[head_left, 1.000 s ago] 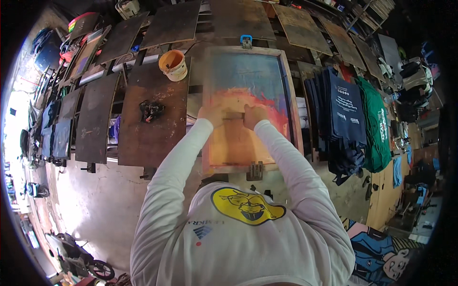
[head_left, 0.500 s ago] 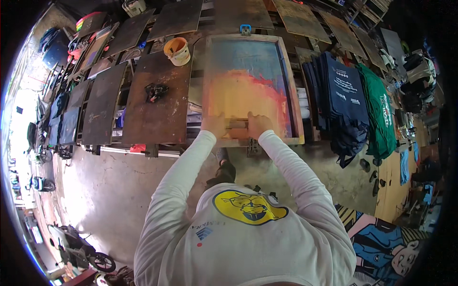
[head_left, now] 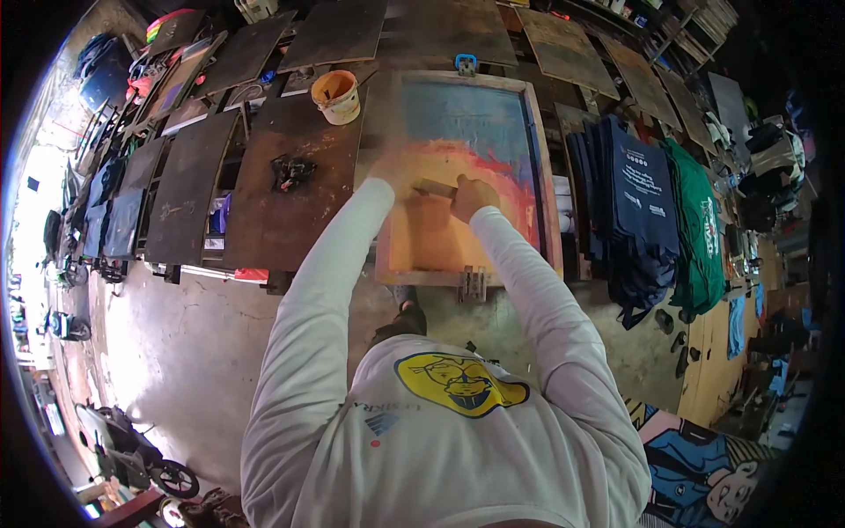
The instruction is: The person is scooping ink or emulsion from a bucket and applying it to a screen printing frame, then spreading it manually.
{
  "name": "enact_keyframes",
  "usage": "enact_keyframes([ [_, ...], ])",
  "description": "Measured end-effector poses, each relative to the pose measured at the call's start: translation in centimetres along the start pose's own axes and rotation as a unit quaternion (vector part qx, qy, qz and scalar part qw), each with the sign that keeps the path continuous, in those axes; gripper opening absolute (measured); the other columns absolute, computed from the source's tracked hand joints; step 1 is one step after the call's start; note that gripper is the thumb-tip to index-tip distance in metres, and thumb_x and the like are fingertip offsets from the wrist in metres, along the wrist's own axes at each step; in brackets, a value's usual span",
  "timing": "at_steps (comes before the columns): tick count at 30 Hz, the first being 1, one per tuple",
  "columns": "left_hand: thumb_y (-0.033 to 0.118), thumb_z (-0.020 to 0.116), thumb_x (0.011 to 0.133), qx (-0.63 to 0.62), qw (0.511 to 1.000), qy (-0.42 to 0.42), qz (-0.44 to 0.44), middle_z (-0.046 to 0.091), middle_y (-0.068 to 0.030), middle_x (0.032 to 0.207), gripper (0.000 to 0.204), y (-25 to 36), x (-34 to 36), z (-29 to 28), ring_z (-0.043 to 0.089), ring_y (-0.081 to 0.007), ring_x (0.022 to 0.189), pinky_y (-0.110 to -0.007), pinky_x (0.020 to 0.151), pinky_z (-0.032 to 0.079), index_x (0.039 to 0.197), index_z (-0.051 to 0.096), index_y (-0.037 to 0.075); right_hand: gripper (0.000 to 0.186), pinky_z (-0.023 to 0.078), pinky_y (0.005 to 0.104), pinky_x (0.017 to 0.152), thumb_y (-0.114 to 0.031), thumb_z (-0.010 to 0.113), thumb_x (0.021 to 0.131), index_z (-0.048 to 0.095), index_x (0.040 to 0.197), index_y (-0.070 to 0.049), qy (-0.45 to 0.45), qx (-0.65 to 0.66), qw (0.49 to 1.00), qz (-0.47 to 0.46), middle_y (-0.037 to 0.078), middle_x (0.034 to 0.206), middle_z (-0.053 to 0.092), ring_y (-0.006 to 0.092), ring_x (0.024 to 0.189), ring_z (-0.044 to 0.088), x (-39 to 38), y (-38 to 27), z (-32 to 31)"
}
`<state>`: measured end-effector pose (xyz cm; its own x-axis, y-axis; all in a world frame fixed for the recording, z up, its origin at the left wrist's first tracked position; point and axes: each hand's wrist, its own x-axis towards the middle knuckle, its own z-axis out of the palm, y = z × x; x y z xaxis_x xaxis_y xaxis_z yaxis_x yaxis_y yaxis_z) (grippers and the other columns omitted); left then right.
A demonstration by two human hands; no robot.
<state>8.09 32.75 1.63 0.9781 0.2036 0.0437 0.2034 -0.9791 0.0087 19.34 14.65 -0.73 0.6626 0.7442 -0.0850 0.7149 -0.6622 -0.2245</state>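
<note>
A wooden-framed printing screen (head_left: 547, 176) lies on the bench in front of me, its mesh stained blue, red and yellow-orange. My right hand (head_left: 473, 197) grips the right end of a squeegee (head_left: 435, 188) that is tilted over the lower half of the mesh. My left hand (head_left: 389, 169) is at the screen's left side, beside the squeegee's left end and apart from it. Motion smears its fingers, so what it touches is unclear. A blue clamp (head_left: 466, 63) sits at the screen's far edge, and a metal hinge-like fitting (head_left: 473, 283) shows at the near edge.
On the left, a brown board (head_left: 264, 220) bears a stained paint bucket (head_left: 336, 97) and a crumpled dark rag (head_left: 291, 172). Stacked navy bags (head_left: 638, 189) and green bags (head_left: 697, 224) hang over the bench at right. A motorcycle (head_left: 141, 458) stands behind on the left.
My left hand has let go of the squeegee and moved left and away from me. My right hand has lifted the squeegee from the screen's near end, farther up over the mesh.
</note>
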Motion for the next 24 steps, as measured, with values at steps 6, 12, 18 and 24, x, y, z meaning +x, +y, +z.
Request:
enact_keyframes([
  [6, 0.051, 0.072, 0.078, -0.087, 0.994, -0.072, -0.005, 0.071, -0.0172, 0.094, 0.060, -1.9, 0.6, 2.4, 0.068, -0.0358, 0.092, -0.047, 0.079, 0.054, 0.120, 0.055, 0.011, 0.028, 0.055, 0.0454, 0.079, -0.021, 0.064, 0.081, 0.060, 0.105, -0.006, -0.062, -0.047, 0.996, -0.031, 0.018, 0.095, 0.071, 0.0355, 0.089, 0.069, 3.0, -0.5, 0.3],
  [12, 0.045, 0.073, 0.080, -0.102, 0.985, -0.077, -0.117, 0.070, -0.0213, 0.086, 0.056, 1.8, -3.9, 5.1, 0.070, -0.0390, 0.084, -0.049, 0.075, 0.056, 0.113, 0.054, 0.003, 0.029, 0.055, 0.0479, 0.072, -0.025, 0.067, 0.080, 0.056, 0.103, -0.010, -0.076, -0.075, 0.986, -0.131, 0.016, 0.084, 0.070, 0.0370, 0.081, 0.069, 2.2, 0.9, 0.8],
  [18, 0.036, 0.071, 0.081, -0.148, 0.970, -0.068, -0.182, 0.070, -0.0190, 0.077, 0.048, 6.7, -8.2, 4.2, 0.071, -0.0375, 0.074, -0.047, 0.067, 0.057, 0.107, 0.053, 0.000, 0.027, 0.054, 0.0490, 0.070, -0.022, 0.064, 0.081, 0.054, 0.104, -0.013, -0.091, -0.064, 0.970, -0.215, 0.015, 0.079, 0.069, 0.0366, 0.077, 0.068, 0.1, 2.7, 1.2],
  [24, 0.030, 0.060, 0.089, -0.187, 0.955, -0.101, -0.206, 0.071, -0.0209, 0.087, 0.041, 11.6, -10.2, 3.3, 0.071, -0.0376, 0.084, -0.047, 0.072, 0.056, 0.114, 0.054, -0.002, 0.027, 0.053, 0.0491, 0.070, -0.020, 0.065, 0.079, 0.054, 0.103, -0.012, -0.084, -0.064, 0.970, -0.218, 0.016, 0.081, 0.069, 0.0372, 0.079, 0.068, -3.7, 5.4, 1.5],
])
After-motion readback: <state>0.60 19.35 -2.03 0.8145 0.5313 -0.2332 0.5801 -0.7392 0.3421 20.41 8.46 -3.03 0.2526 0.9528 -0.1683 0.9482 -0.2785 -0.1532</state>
